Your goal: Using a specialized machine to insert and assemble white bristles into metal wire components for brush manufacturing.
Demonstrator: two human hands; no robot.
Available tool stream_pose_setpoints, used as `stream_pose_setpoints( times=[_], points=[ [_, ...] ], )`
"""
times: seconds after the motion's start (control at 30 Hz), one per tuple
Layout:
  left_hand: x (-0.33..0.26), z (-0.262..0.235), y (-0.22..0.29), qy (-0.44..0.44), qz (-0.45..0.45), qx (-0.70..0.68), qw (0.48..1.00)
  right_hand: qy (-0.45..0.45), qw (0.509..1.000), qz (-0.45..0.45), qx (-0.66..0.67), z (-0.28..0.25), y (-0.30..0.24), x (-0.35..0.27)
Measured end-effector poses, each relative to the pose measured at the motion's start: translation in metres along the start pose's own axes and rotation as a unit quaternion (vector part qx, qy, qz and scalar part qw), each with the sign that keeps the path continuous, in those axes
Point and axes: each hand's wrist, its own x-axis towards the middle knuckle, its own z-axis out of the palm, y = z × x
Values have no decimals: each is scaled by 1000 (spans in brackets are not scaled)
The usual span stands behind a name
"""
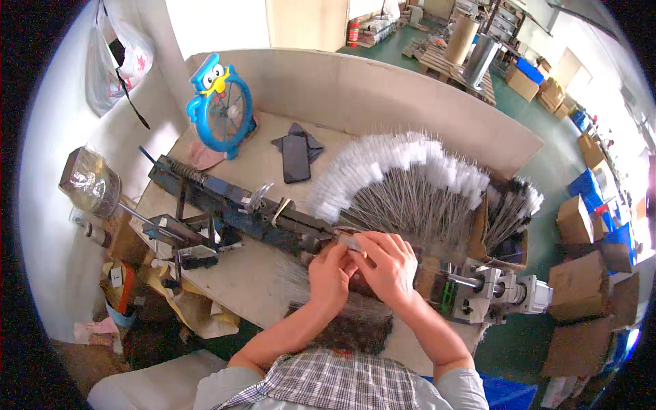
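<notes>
One left hand, one right hand, both pinching apparently one piece; one phone

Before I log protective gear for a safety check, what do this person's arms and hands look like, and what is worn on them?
The left hand and right hand are bare, with no gloves or wristwatch visible. The forearms are uncovered below short, pale grey sleeves.
</notes>
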Motion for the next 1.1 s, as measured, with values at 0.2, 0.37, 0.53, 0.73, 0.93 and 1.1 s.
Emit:
stream_pose_setpoints(
  times=[0.2,0.37,0.53,0.73,0.93,1.1],
  points=[
    [-1,3,1,1,23,-16,1000,-12,1000,-20,-8,-7,-1,4],
    [-7,10,11,-9,-14,-27,999,-35,998,8,-52,-31,-8,12],
    [-13,6,16,-33,-32,3,999,-105,990,-4,-98,-30,8,-11],
    [-15,3,12,-42,-37,92,994,-72,997,15,-39,-38,14,-13],
    [-30,-35,24,-57,-27,179,982,-54,994,47,88,-52,16,-31],
    [-21,-168,100,149,107,156,971,-148,981,104,69,-50,29,-87]
  ],
)
